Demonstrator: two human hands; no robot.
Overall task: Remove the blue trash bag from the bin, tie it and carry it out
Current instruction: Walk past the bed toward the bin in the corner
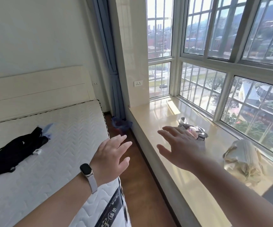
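A small bin lined with a blue trash bag (121, 124) stands on the wooden floor in the far corner, between the bed and the window ledge, under the blue curtain. The bag's rim is folded over the bin's edge. My left hand (111, 157), with a watch on the wrist, is stretched forward over the mattress corner, fingers spread, holding nothing. My right hand (180, 147) reaches forward above the ledge's edge, fingers spread and empty. Both hands are well short of the bin.
A bare white mattress (53, 153) on the left carries a black bag (16, 153) and a bit of blue cloth (48, 128). The beige window ledge (165, 161) on the right holds a small pouch (193, 130) and a crumpled plastic bag (242, 159). A narrow strip of wooden floor (139, 177) leads to the bin.
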